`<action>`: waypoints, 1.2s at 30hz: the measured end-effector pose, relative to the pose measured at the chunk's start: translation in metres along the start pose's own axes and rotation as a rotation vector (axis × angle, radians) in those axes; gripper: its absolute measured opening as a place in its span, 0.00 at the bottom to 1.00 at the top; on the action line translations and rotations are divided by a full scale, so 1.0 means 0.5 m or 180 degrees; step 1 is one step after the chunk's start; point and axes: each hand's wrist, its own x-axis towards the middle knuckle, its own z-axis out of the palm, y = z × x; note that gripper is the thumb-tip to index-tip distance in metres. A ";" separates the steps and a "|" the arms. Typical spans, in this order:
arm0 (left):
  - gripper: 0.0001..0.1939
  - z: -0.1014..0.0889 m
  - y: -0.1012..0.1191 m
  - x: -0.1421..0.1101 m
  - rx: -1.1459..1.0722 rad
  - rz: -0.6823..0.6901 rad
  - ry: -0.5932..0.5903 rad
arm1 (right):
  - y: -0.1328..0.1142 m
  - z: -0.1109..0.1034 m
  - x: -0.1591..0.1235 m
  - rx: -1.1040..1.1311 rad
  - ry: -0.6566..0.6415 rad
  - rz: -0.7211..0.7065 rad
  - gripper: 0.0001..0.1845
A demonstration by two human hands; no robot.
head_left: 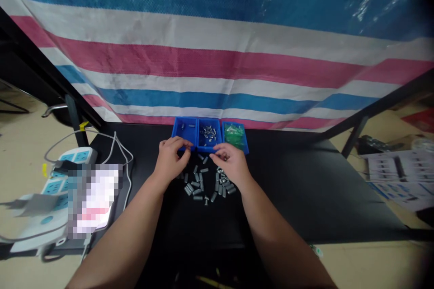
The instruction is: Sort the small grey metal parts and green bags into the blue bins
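The left hand [171, 158] is above the front edge of the left blue tray [185, 119], with the fingers curled and the fingertips [186, 144] close to the tray wall. It does not look spread, but from this view I cannot tell if it pinches something. The right hand [230, 165] is just in front of the middle blue tray [209, 119]. Its fingers are brought together toward the thumb over the table, and they seem to pinch one small piece, although the fingers hide this point and I am not sure.

Many short metal cylinders [203, 183], perhaps threaded spacers, lie loose on the black table [305, 198], in a loose group under and between the two hands. As for how far the work is, the middle tray already has a fair pile of similar metal pieces, and the left tray has only a few dark ones. The larger number of pieces is on the table. The right blue tray [246, 146] holds green plastic bags [233, 135].

A white power strip [50, 187] with blue panels lies at the left side, and a striped tarpaulin [217, 67] hangs behind the table.
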 end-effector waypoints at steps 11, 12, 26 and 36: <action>0.09 0.001 0.000 0.000 0.0000 -0.0039 -0.0049 | -0.044 -0.007 -0.051 -0.1874 -0.2411 -0.0658 0.24; 0.09 0.001 0.000 0.000 0.0008 -0.0053 -0.0060 | -0.044 -0.004 -0.053 -0.1924 -0.2411 -0.0669 0.23; 0.09 0.002 0.003 -0.001 0.0006 -0.0042 -0.0085 | -0.046 0.004 -0.043 -0.2057 -0.1722 -0.0321 0.05; 0.09 0.002 0.004 0.000 0.0018 -0.0035 -0.0071 | -0.038 0.000 -0.022 -0.1752 -0.0787 -0.0514 0.07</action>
